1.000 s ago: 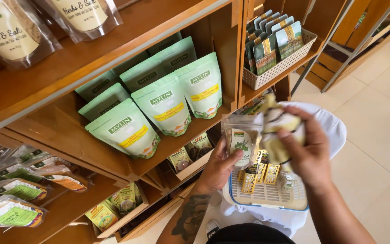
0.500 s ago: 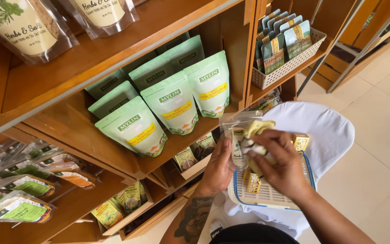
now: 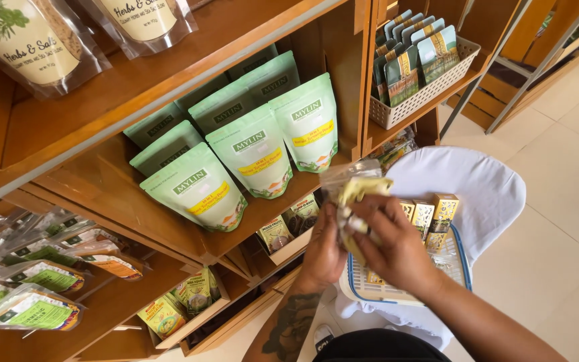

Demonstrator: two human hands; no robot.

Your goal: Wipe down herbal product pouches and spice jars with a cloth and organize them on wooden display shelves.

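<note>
Both my hands hold a clear plastic packet [image 3: 355,182] with yellowish contents, just in front of the wooden shelf. My left hand [image 3: 323,251] grips it from the left and below. My right hand [image 3: 390,245] is wrapped over its lower part, fingers curled on the plastic. Under my hands a white basket with a blue rim [image 3: 460,258] sits on a white-covered stool [image 3: 464,181]. Small yellow and green boxes [image 3: 433,211] stand upright in the basket.
Pale green stand-up pouches [image 3: 256,151] fill the middle wooden shelf. Large clear bags [image 3: 31,40] lie on the top shelf. A white plastic basket of dark packets [image 3: 420,70] sits at upper right. Clear sachets [image 3: 31,281] fill the lower left shelf. Tiled floor lies to the right.
My hands brought the clear packet lower and closer to the basket, and my right hand slid over its lower part. The view shifted slightly.
</note>
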